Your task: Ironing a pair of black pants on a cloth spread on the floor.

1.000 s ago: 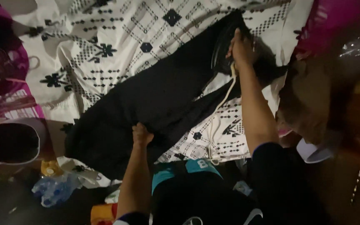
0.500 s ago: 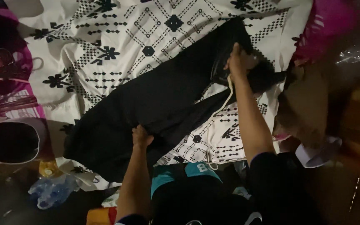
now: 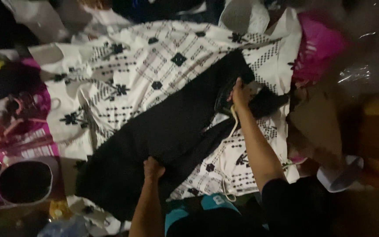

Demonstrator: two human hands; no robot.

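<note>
Head view, the only one: a black garment (image 3: 154, 140) is lying spread diagonally across a white cloth with a black geometric print (image 3: 154, 57), running from lower left up toward upper right. The left hand (image 3: 153, 169) is pressing down on the near lower part of the garment, fingers curled onto the fabric, pinning rather than lifting it as far as I can judge. The right hand (image 3: 238, 94) is wrapped around the handle of a dark clothes iron (image 3: 225, 98), which is sitting on the garment's upper end; a pale cord (image 3: 230, 131) is trailing from it down along the forearm toward the person's body. The fingers of that hand are closed on the handle. The frame is dim and blurred, so the fabric's weave cannot be told. Judging by the way it is draping and creasing, the garment is soft, light and limp: it will bunch or slide over the printed cloth if pushed from one end only, so flat pressure near an edge or hem, as the left hand is giving, looks like the sound place to hold it. The iron looks rigid and weighty, best taken by the handle alone. At left a dark round container with a pale rim (image 3: 25, 182) is standing beside pink items (image 3: 18, 123); a pink basket (image 3: 319, 44) is sitting at upper right, well apart from both hands.
</note>
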